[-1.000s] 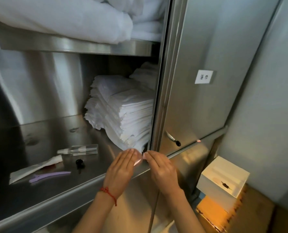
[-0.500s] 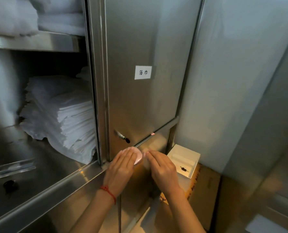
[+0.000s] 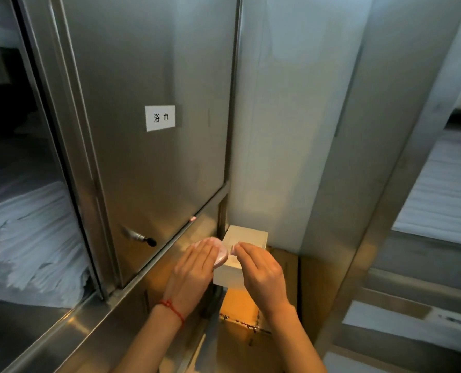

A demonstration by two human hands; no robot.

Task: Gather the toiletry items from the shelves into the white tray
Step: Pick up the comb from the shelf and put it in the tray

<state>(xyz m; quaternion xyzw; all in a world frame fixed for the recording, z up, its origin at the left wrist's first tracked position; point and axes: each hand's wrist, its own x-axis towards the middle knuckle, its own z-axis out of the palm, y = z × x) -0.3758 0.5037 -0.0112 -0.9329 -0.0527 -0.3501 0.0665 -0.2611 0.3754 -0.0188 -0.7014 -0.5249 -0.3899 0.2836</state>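
My left hand (image 3: 194,267) lies flat over a round pink pad (image 3: 222,253) and holds it from above, at the near left corner of the white tray (image 3: 246,235). My right hand (image 3: 261,267) hovers over the tray's near edge. Its fingertips are curled together just right of the pad, with a narrow gap between them. The tray stands low in the corner on a cardboard box (image 3: 238,305). My hands hide most of the tray's inside. The open shelf (image 3: 22,327) is at the far left.
A shut steel cabinet door (image 3: 148,157) with a white label (image 3: 160,117) and a small handle (image 3: 140,236) fills the middle. Folded white linen (image 3: 30,238) is stacked on the left shelf. A second steel rack (image 3: 425,211) with towels stands on the right.
The view has swung right from the open shelf to the corner. Both hands carried the pink pad rightward and down, from the shelf's edge to over the white tray.
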